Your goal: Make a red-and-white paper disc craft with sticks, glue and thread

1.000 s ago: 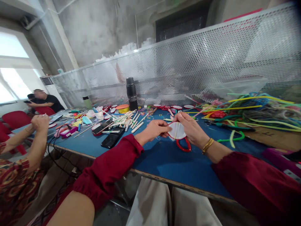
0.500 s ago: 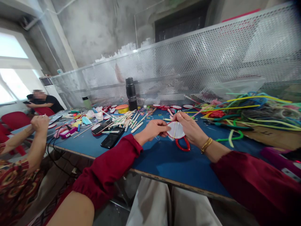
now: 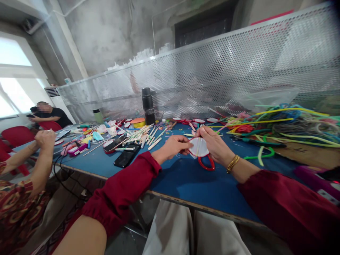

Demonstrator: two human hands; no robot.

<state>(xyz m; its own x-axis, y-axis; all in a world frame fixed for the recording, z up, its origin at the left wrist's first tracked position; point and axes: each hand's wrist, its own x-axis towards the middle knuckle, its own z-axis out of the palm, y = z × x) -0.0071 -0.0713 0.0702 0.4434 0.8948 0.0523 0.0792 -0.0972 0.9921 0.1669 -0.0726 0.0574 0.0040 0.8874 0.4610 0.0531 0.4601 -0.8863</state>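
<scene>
Above the blue table [image 3: 186, 187], my two hands hold a round white disc with a red rim [image 3: 199, 146] between them. A thin pale yellow strip runs upright across its face. My left hand [image 3: 175, 146] pinches the disc's left edge between thumb and fingers. My right hand [image 3: 212, 143] grips its upper right edge, with the thumb on top and some fingers hidden behind. Just below the disc shows a red loop [image 3: 206, 163], like a scissors handle; the rest of it is hidden.
Wooden sticks [image 3: 146, 136], a black phone [image 3: 126, 156] and a black bottle [image 3: 148, 106] are to the left. Coloured pipe cleaners [image 3: 292, 124] and pliers [image 3: 260, 140] lie right. Similar red-rimmed discs [image 3: 212, 120] line the back. Another person's hands [image 3: 45, 138] are at far left.
</scene>
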